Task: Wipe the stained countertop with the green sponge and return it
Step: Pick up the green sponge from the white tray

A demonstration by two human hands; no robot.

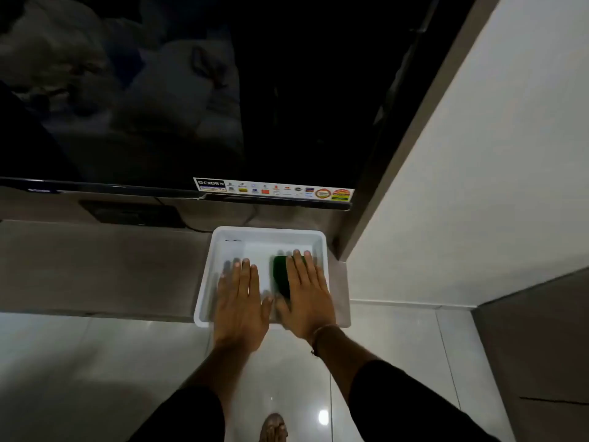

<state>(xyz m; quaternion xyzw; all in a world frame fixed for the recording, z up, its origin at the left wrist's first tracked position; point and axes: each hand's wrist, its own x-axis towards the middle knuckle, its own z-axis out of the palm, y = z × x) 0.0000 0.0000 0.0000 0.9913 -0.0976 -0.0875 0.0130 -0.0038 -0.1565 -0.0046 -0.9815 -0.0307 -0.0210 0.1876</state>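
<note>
A white plastic tray [269,232] sits at the right end of the grey countertop [105,266]. Inside it lies the dark green sponge [280,275]. My right hand [307,293] lies flat over the sponge's right part, fingers stretched forward; I cannot tell whether it grips the sponge. Beside it, my left hand [242,298] is spread flat over the tray's left half with nothing in it. Both hands are slightly blurred.
A large black television [178,90] hangs just above the countertop, with a sticker strip [274,189] on its lower edge. A white wall panel [478,154] closes off the right side. Glossy floor tiles [79,362] and my foot [274,427] show below.
</note>
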